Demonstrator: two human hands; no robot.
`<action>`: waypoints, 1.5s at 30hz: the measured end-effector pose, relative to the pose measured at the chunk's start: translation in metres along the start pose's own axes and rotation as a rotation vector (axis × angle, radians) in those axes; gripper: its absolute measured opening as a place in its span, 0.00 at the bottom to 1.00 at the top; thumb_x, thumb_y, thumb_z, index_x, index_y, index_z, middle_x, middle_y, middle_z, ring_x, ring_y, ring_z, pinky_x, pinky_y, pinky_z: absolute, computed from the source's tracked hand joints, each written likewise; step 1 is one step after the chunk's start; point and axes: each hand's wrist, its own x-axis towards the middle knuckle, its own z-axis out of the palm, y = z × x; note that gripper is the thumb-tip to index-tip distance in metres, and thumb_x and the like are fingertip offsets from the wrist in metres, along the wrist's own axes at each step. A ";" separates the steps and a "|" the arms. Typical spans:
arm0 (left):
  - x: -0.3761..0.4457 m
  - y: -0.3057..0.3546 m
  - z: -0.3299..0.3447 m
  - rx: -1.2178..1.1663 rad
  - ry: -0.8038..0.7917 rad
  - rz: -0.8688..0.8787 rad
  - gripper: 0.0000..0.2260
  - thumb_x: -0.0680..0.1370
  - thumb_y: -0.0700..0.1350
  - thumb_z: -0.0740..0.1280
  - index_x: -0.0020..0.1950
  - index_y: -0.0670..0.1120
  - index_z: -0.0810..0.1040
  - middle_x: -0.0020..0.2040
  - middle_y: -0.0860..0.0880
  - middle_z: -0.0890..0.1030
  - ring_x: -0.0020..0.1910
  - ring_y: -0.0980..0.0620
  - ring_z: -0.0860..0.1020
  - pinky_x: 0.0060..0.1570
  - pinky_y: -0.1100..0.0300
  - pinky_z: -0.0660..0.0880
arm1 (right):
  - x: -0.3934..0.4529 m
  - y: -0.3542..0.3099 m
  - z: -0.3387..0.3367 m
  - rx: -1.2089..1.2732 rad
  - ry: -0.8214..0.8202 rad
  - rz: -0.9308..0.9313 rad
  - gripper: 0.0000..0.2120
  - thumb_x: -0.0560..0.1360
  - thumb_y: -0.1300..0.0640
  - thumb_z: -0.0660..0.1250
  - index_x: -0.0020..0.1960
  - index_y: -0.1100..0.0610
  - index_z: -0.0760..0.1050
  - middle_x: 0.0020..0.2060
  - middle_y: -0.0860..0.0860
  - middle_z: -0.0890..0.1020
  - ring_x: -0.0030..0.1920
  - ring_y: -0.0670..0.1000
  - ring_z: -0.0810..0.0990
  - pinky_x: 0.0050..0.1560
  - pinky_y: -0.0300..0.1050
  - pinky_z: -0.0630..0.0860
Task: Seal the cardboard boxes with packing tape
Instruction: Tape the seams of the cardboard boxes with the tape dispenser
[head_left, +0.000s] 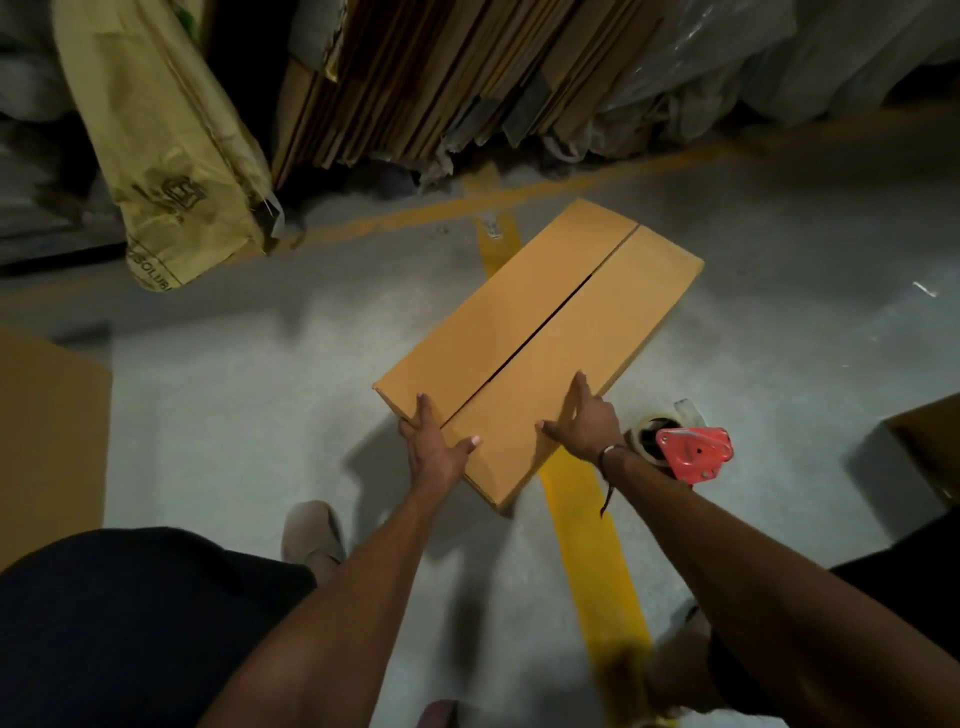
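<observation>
Tan corrugated cardboard box (540, 343) lies flat on the grey concrete floor (234, 415), across a yellow painted floor line (592, 540), flaps folded shut with an open seam running its length and no tape seen on it.

Head view: both hands are at the near end of the box. The left hand (434, 449) has straight fingers pressed on the near corner, thumb along the end edge; released, nothing clasped. The right hand (584, 421) lies flat on the right flap, fingers extended, likewise grasping nothing. A red tape dispenser (685, 449) stands on the floor just beside the right wrist, untouched.

Judgement: the step in hand is squaring and holding the flaps closed. The next move calls for the right hand to take the dispenser while the left keeps the seam together.

Box contents are hidden. A brown box (47, 447) at left and another at right are cut off. Flattened cartons (441, 78) and a printed paper sack (166, 140) lean beyond; the sack's lettering is unreadable.
</observation>
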 end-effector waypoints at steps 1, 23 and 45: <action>0.005 -0.003 -0.008 0.015 -0.014 0.003 0.50 0.74 0.47 0.79 0.86 0.50 0.48 0.80 0.34 0.52 0.76 0.34 0.66 0.72 0.49 0.66 | -0.005 -0.003 0.004 -0.037 0.012 -0.024 0.56 0.73 0.37 0.75 0.85 0.55 0.43 0.60 0.66 0.77 0.59 0.66 0.78 0.49 0.54 0.75; 0.050 -0.029 -0.059 0.219 -0.133 -0.044 0.79 0.51 0.61 0.88 0.81 0.59 0.28 0.80 0.46 0.26 0.83 0.36 0.50 0.78 0.40 0.60 | 0.028 -0.087 -0.026 -0.891 -0.048 -0.619 0.79 0.48 0.32 0.84 0.83 0.46 0.36 0.82 0.57 0.38 0.80 0.69 0.44 0.70 0.80 0.56; 0.043 0.019 -0.068 0.634 -0.202 0.008 0.75 0.57 0.62 0.85 0.82 0.41 0.32 0.76 0.34 0.23 0.78 0.29 0.31 0.74 0.27 0.46 | 0.003 -0.044 -0.020 -0.692 -0.171 -0.586 0.59 0.68 0.34 0.74 0.84 0.47 0.38 0.83 0.53 0.39 0.82 0.63 0.44 0.73 0.70 0.62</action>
